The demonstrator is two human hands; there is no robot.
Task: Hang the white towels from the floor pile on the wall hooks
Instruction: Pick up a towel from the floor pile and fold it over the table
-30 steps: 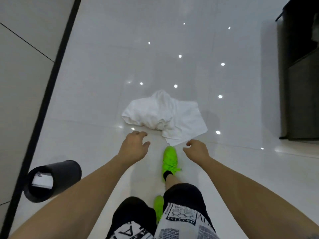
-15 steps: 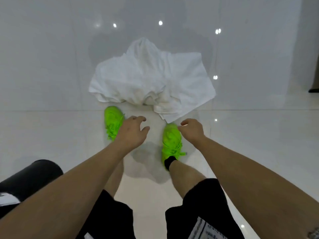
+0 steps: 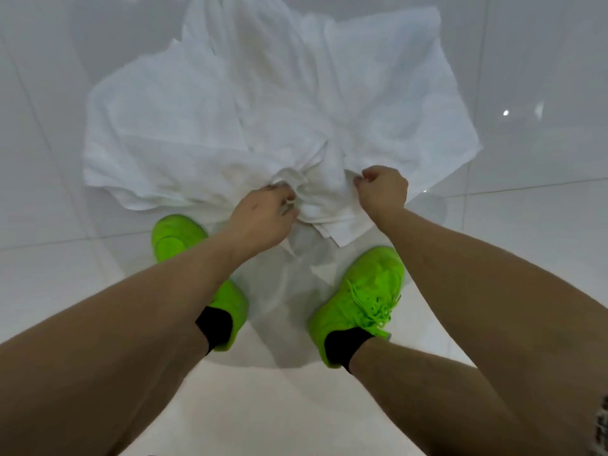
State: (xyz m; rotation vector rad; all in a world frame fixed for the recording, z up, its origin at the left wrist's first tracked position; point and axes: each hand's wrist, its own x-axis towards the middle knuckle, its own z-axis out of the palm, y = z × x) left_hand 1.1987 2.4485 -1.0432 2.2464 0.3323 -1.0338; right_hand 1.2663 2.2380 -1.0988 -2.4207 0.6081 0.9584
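Note:
A crumpled pile of white towels (image 3: pixel 263 103) lies on the glossy white floor, filling the upper half of the view. My left hand (image 3: pixel 263 215) pinches a bunched fold at the pile's near edge. A little to the right, my right hand (image 3: pixel 381 187) is closed on the cloth of the same near edge. Both arms reach down from the bottom corners. No wall hooks are in view.
My two bright green shoes stand just below the pile, the left shoe (image 3: pixel 179 236) and the right shoe (image 3: pixel 365 297). The white tiled floor (image 3: pixel 526 225) extends on all sides, with tile joints and light reflections.
I have bent down close to the pile. Both hands, open above the floor before, have moved forward and closed on the pile's near edge. The black cylinder at left has left the view.

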